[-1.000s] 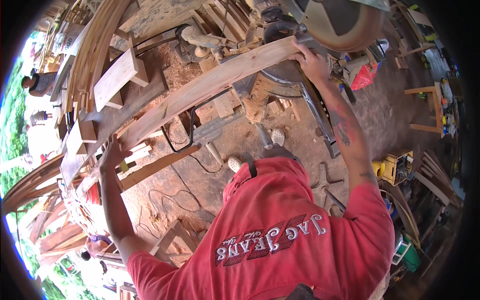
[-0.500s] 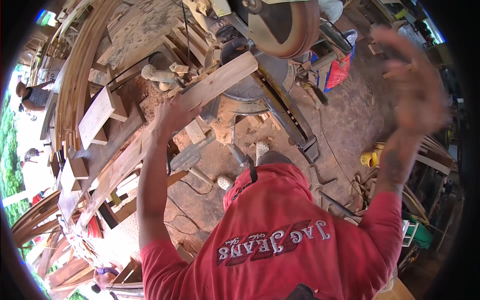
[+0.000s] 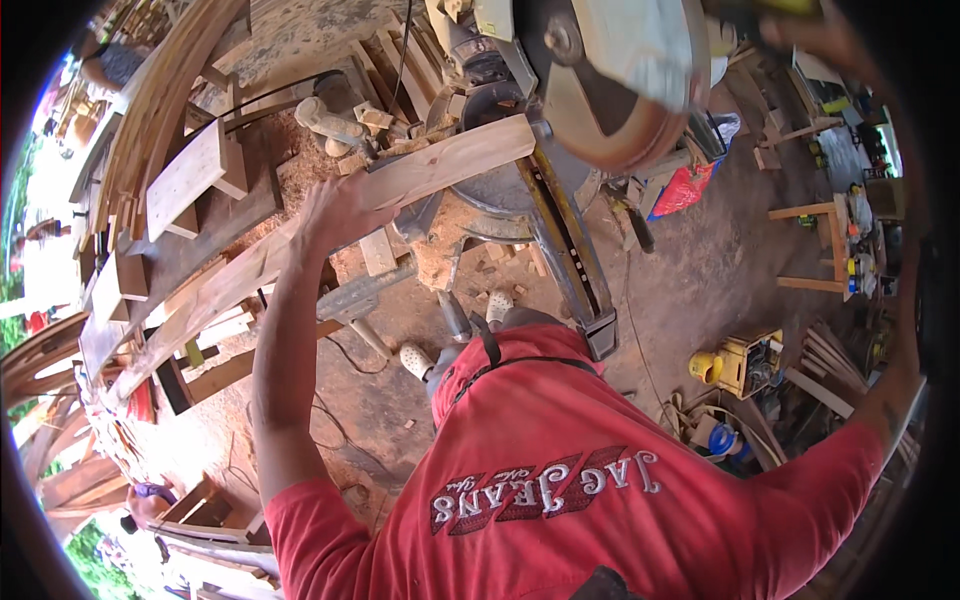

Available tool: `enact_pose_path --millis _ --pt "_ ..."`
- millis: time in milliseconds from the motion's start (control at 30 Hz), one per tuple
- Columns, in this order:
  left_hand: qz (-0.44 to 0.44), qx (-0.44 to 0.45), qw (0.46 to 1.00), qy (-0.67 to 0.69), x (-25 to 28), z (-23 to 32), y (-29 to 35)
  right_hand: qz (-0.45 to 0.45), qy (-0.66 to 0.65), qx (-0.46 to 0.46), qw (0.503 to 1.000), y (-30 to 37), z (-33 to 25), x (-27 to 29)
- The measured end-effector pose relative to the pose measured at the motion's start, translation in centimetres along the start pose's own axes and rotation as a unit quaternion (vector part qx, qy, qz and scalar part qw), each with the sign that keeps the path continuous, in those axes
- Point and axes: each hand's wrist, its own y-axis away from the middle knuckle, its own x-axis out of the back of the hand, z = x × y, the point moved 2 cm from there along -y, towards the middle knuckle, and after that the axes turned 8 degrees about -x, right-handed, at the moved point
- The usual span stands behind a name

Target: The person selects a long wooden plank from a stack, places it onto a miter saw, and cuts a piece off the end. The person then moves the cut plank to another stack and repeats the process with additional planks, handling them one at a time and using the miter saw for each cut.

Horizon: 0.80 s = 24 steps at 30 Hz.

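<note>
A long pale wooden board (image 3: 450,160) lies slanting from the lower left up onto the round table of a mitre saw (image 3: 600,90). Over the board my left hand (image 3: 335,212) is closed, its fingers wrapped across the top face. The board's squared end lies on the saw table, close to the blade and guard. High at the upper right, my raised right hand (image 3: 825,38) is blurred and partly cut off, beside a yellow and dark shape. Its fingers cannot be made out.
Blocks and sawdust surround the saw, with a second board on blocks (image 3: 190,180) to the left. Long strips (image 3: 165,120) are stacked farther left. A yellow machine (image 3: 745,365) and a wooden stand (image 3: 835,245) are on the right. A cable crosses the floor. People are at the far left.
My right hand has swung up and outward to the upper right. The saw head sits farther right in the picture. My left hand stays on the board as the view shifts.
</note>
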Motion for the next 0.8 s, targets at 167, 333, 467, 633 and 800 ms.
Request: enact_pose_path --millis 167,333,467,633,800 --pt "0.015 0.021 1.000 0.001 0.6 -0.2 1.5 -0.032 0.112 0.073 0.991 4.3 6.1 -8.3" --pt "0.011 -0.003 1.000 0.011 0.0 -0.4 1.0 0.010 0.098 0.037 0.994 5.0 6.6 -9.7" --pt "0.027 0.001 0.999 0.042 -0.2 -0.3 1.6 0.093 0.179 0.091 0.975 5.3 6.0 -9.8" --pt "-0.003 -0.004 1.000 0.025 0.2 0.2 0.6 0.133 0.221 0.005 0.966 4.8 7.1 -4.2" --pt "0.000 0.017 1.000 -0.001 0.9 -0.1 1.2 0.098 0.216 0.035 0.971 4.0 9.0 -4.3"
